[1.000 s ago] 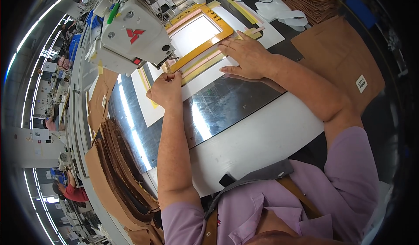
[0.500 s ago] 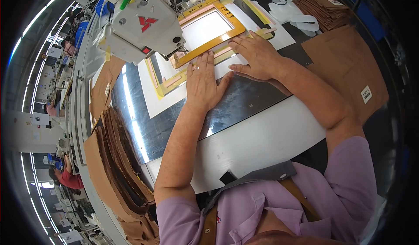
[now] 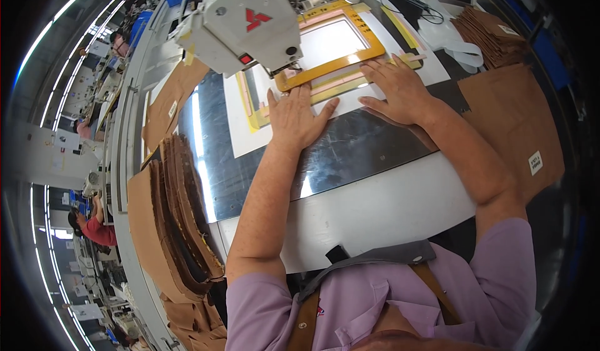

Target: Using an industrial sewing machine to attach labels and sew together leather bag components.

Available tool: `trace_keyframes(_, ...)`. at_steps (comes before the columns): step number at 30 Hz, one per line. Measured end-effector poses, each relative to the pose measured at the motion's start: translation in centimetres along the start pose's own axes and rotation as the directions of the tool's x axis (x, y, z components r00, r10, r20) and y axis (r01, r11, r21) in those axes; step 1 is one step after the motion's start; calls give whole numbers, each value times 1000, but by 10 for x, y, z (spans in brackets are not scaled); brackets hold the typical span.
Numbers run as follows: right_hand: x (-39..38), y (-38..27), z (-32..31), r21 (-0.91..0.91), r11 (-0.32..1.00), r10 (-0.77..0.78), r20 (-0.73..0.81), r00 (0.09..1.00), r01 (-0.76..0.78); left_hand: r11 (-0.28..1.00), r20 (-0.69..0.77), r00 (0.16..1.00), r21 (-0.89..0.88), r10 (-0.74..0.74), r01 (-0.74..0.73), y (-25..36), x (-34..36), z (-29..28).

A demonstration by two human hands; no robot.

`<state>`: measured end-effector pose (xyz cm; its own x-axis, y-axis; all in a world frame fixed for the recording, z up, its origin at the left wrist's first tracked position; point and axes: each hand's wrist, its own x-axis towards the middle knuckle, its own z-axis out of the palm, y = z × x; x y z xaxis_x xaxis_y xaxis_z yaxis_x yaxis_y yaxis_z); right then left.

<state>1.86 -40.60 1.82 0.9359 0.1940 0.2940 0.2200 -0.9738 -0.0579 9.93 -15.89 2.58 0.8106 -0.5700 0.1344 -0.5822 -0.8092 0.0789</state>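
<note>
Both hands lie palm down along the near side of a yellow clamp frame [image 3: 331, 71] under the sewing machine head [image 3: 250, 23]. My left hand [image 3: 297, 117] is flat with fingers spread, its fingertips at the frame's near left corner. My right hand [image 3: 400, 92] is also flat and spread, fingertips by the frame's near right corner. Under them lies a white template sheet [image 3: 242, 140] edged with yellow and pink strips. A gap shows between my thumbs. Neither hand grips anything; the needle area is partly hidden by the head.
A shiny metal plate [image 3: 337, 154] spans the worktable. Stacked brown panels [image 3: 147, 226] stand at the left; a brown piece [image 3: 175, 104] lies behind them. More brown panels [image 3: 512, 120] lie at the right, with another pile [image 3: 487, 35] farther back. A person in red [image 3: 99, 229] sits far left.
The whole view has shifted, carrying the machine rightward in the picture. My thumbs, nearly touching before, are now apart. Relative to the frame, my left hand has slid left.
</note>
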Motion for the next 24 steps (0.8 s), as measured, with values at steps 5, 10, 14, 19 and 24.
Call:
trace_keyframes(5, -4, -1, -6, 14, 999, 36, 12, 999, -36, 997, -43, 997, 33, -66, 68, 5, -1, 6)
trace_keyframes(10, -3, -2, -4, 0, 999, 37, 34, 999, -37, 977, -30, 983, 106, -181, 183, 3, -3, 4)
trace_keyframes(14, 1, -9, -9, -3, 999, 49, 46, 998, -49, 975, -254, 947, 46, -198, 216, -18, -11, 20)
trace_keyframes(19, -4, -2, -10, 42, 996, 81, 81, 993, -84, 995, -51, 994, -12, -101, 100, 3, -37, -10)
trace_keyframes(24, 1, -2, -4, 65, 998, 22, 60, 998, -26, 980, -160, 976, -113, 146, -165, 9, -37, 8)
